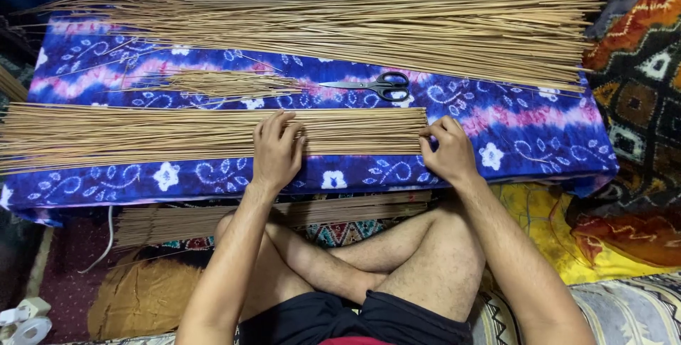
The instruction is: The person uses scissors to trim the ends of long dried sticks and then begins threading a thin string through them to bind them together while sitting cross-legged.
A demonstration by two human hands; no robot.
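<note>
A flat row of thin tan sticks (142,134) lies across a low surface draped in blue and pink patterned cloth (525,139). My left hand (275,152) rests palm down on the sticks near the row's middle, fingers spread. My right hand (445,149) presses against the cut right end of the row, fingers curled at the stick tips. Black-handled scissors (376,86) lie just behind the row, between my hands. A small heap of short trimmings (220,82) sits to their left.
A big bundle of long sticks (369,29) lies across the back of the cloth. More sticks (269,216) rest on the floor below the front edge, by my crossed legs. Patterned fabrics (638,89) lie to the right. Rolls of white tape (25,320) sit bottom left.
</note>
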